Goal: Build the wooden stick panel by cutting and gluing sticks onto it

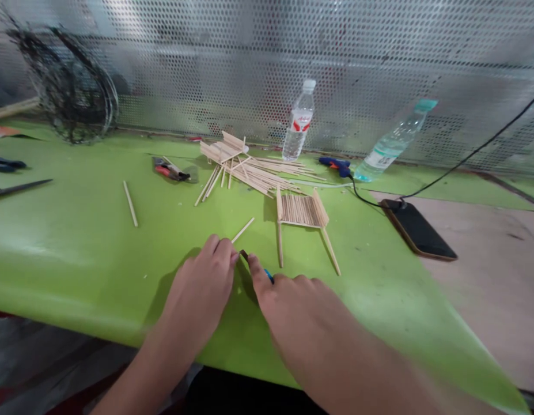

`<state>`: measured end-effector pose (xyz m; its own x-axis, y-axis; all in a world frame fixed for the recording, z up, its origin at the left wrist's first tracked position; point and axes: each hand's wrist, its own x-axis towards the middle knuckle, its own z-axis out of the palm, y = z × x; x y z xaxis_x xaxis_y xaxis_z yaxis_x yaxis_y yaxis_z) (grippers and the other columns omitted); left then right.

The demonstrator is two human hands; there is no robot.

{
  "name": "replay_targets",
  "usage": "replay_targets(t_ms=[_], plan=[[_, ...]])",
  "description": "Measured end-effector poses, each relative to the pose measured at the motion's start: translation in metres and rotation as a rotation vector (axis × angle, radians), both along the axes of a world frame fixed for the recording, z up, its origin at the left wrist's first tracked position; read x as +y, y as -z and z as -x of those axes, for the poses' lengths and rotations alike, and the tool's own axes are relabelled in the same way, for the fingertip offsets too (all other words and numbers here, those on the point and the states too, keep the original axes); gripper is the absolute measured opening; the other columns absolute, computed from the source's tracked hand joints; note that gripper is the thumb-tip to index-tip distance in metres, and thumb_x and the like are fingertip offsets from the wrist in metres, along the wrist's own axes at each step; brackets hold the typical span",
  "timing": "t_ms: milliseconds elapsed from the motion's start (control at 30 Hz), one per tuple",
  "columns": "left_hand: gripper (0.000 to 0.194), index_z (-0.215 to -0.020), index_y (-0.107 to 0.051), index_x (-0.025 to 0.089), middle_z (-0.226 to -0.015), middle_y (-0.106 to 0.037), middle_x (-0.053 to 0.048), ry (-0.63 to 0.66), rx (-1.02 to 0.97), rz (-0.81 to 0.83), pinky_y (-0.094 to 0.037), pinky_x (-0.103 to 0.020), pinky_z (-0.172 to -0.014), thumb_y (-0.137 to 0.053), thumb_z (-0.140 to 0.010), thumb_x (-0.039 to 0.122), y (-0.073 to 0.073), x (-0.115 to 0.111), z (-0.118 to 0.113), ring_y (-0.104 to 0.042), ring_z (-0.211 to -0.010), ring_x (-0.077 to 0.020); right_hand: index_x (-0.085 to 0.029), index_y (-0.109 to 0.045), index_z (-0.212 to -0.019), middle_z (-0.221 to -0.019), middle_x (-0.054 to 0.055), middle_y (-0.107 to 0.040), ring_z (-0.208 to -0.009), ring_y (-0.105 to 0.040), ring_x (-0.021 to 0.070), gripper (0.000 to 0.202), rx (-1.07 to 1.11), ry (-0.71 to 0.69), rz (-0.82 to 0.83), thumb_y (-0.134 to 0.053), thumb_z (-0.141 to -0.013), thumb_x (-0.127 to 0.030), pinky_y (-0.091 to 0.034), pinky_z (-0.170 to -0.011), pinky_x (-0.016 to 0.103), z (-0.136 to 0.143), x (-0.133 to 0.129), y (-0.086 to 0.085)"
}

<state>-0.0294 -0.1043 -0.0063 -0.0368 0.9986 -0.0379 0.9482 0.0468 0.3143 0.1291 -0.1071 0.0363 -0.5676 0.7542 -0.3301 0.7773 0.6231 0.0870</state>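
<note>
My left hand (206, 276) pinches a thin wooden stick (243, 230) against the green table, with one end jutting out beyond the fingers. My right hand (292, 300) is closed around a cutter knife (269, 276) whose blue body shows between the fingers. Its dark tip points at the left fingertips, where the stick is held; whether the blade touches the wood is hidden. Just beyond the right hand stands a small chair-like frame of sticks (300, 210), with a slatted panel and two long legs toward me. A single loose stick (131, 204) lies to the left.
Behind lie a heap of sticks (267, 176) and another small stick structure (223, 148). Red-handled pliers (169, 169), a blue glue gun (336, 165), two bottles (299, 124) and a phone (417, 229) surround them. Scissors (20, 188) and a wire coil (76, 92) are at left.
</note>
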Motion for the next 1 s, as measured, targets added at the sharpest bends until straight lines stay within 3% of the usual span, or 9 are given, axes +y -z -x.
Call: replay_targets(t_ms=[167, 367, 633, 767, 900, 1000], plan=[[0.029, -0.089, -0.059, 0.018, -0.088, -0.061, -0.002, 0.000, -0.020, -0.022, -0.040, -0.027, -0.054, -0.038, -0.107, 0.026, 0.003, 0.000, 0.001, -0.054, -0.062, -0.0126, -0.010, -0.028, -0.161, -0.075, 0.003, -0.073, -0.049, -0.065, 0.0189, 0.114, 0.078, -0.060, -0.035, -0.075, -0.057, -0.009, -0.023, -0.039, 0.030, -0.007, -0.002, 0.010], [0.029, -0.088, -0.060, 0.018, -0.087, -0.062, -0.002, -0.035, -0.044, 0.022, -0.041, -0.025, -0.050, -0.039, -0.106, 0.026, -0.001, 0.001, -0.002, -0.056, -0.061, -0.0123, -0.009, -0.047, -0.145, -0.053, -0.004, -0.062, -0.044, -0.063, 0.0206, 0.085, 0.094, 0.034, 0.094, -0.073, -0.065, -0.012, -0.029, -0.042, 0.028, -0.012, 0.007, 0.006], [0.030, -0.095, -0.066, 0.016, -0.092, -0.065, -0.005, -0.039, -0.091, 0.113, -0.051, -0.024, -0.049, -0.040, -0.107, 0.027, 0.004, 0.005, -0.002, -0.056, -0.055, -0.0094, -0.015, -0.054, -0.132, -0.059, 0.000, -0.068, -0.052, -0.069, 0.0237, 0.062, 0.036, 0.162, 0.164, -0.069, -0.072, -0.006, -0.025, -0.042, 0.027, -0.004, 0.015, 0.000], [0.025, -0.102, -0.067, 0.015, -0.098, -0.065, -0.006, -0.014, -0.151, 0.143, -0.056, -0.026, -0.053, -0.044, -0.106, 0.025, 0.009, 0.004, 0.001, -0.059, -0.057, -0.0093, -0.017, -0.051, -0.135, -0.063, 0.001, -0.071, -0.058, -0.073, 0.0260, 0.073, -0.057, 0.180, 0.199, -0.069, -0.066, 0.000, -0.024, -0.042, 0.028, 0.005, 0.014, -0.004], [0.018, -0.108, -0.065, 0.015, -0.102, -0.064, -0.007, 0.047, -0.135, 0.135, -0.055, -0.029, -0.055, -0.048, -0.101, 0.015, 0.010, 0.000, 0.004, -0.057, -0.056, -0.0097, -0.017, -0.048, -0.140, -0.066, 0.003, -0.072, -0.063, -0.074, 0.0273, 0.075, -0.137, 0.215, 0.201, -0.065, -0.069, 0.000, -0.026, -0.044, 0.028, 0.012, 0.014, -0.006], [0.031, -0.115, -0.064, 0.017, -0.106, -0.064, -0.007, 0.075, -0.052, 0.117, -0.054, -0.031, -0.056, -0.046, -0.094, 0.003, 0.010, 0.000, 0.005, -0.058, -0.058, -0.0126, -0.016, -0.046, -0.142, -0.069, 0.005, -0.073, -0.065, -0.075, 0.0275, 0.075, -0.155, 0.221, 0.177, -0.065, -0.070, 0.000, -0.031, -0.046, 0.027, 0.017, 0.015, -0.006]])
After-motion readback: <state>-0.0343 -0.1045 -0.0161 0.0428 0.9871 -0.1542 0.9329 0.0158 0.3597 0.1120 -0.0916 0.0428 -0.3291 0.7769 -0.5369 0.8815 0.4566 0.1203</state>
